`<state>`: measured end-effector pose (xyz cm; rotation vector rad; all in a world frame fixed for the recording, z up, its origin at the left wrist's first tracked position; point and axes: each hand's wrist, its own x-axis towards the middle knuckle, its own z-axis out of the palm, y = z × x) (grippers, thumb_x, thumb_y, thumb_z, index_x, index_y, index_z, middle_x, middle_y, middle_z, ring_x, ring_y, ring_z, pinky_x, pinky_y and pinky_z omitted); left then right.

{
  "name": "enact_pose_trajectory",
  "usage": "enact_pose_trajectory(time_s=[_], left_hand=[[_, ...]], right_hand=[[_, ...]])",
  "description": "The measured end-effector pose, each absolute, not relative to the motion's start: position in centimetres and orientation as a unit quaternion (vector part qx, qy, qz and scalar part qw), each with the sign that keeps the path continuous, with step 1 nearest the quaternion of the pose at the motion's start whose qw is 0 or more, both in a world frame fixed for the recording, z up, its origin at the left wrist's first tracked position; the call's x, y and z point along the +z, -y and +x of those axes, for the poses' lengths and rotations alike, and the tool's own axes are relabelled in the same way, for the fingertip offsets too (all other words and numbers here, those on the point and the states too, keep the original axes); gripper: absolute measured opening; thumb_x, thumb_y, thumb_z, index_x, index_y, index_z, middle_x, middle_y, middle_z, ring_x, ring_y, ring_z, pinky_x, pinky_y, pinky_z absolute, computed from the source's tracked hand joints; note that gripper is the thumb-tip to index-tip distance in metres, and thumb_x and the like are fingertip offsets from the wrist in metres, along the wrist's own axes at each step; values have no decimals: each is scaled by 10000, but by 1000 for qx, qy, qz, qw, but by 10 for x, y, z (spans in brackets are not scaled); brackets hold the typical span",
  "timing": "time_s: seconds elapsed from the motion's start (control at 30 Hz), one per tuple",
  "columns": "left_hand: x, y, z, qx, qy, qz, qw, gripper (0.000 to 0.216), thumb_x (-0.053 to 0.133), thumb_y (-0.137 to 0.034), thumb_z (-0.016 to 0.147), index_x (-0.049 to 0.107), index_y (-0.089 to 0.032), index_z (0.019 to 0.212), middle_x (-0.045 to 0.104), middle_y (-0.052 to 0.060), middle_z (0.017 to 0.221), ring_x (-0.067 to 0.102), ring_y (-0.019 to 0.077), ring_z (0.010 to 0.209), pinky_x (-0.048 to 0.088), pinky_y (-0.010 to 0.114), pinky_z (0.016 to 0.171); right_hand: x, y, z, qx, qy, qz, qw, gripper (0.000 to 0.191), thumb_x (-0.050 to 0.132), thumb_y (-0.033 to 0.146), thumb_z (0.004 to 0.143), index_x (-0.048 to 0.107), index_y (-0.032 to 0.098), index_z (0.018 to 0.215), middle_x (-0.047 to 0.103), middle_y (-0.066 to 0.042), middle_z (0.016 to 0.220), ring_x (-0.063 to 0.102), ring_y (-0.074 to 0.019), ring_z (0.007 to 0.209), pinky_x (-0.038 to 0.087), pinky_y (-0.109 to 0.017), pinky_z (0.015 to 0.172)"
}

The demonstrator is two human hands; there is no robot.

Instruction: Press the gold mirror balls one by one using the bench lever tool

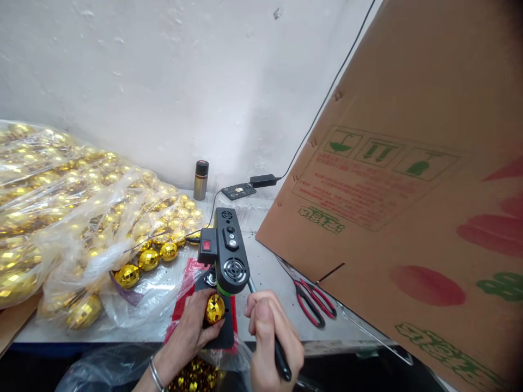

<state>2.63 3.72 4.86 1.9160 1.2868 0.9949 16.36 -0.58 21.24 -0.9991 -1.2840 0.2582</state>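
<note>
A small black bench press point(232, 245) with a red rocker switch stands at the table's front edge. My left hand point(190, 324), with a silver bangle on the wrist, holds a gold mirrored ball point(214, 308) between fingers and thumb just below the press head. Whether the ball touches the head cannot be made out. My right hand point(272, 337) is closed round the black-gripped lever point(281, 359) on the press's right side. Under the press lies a red sheet point(178, 310). More gold balls point(196, 375) fill a clear bag below the table edge.
A large clear plastic bag of gold balls point(81, 201) covers the left side. Behind the press are a bottle point(200, 181) and a black power adapter point(263, 180) with cables. Red-handled scissors point(314, 302) lie beside a big leaning cardboard box point(388, 218).
</note>
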Motion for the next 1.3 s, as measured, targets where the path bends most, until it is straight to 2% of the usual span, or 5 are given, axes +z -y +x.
enact_pose_trajectory(time_s=[0.3,0.47,0.7,1.1,1.3], left_hand=[[48,-37,21,334,-509,722,329,467,789,-352,767,707,-236,1212,773,89,1043,695,317,964,592,451,882],[59,-49,11,387,-506,655,406,455,691,-426,872,641,-211,1270,781,95,1123,727,281,1009,604,421,916],[59,-56,3,391,-496,653,418,475,679,-494,903,679,-225,1294,778,110,1273,719,307,1173,593,450,1020],[55,-41,16,374,-499,693,362,513,734,-445,870,681,-217,1326,774,151,1222,724,358,1108,596,520,975],[51,-43,26,359,-494,726,315,479,771,-326,800,696,-236,1263,772,119,1152,695,358,1076,553,526,970]], right_hand=[[217,13,155,142,535,-469,688,394,415,190,1112,506,217,730,482,17,710,500,-124,661,386,-279,616],[217,14,154,148,541,-472,680,376,404,155,1105,517,220,752,496,9,727,492,-132,665,379,-289,615],[219,6,164,120,575,-450,673,368,420,171,1095,539,218,750,460,19,680,515,-129,639,399,-272,578],[220,4,164,123,584,-440,671,364,417,165,1095,519,220,750,446,27,675,507,-122,634,406,-260,578],[220,7,159,138,555,-452,684,385,415,202,1112,511,220,739,461,23,689,508,-120,645,395,-272,596]])
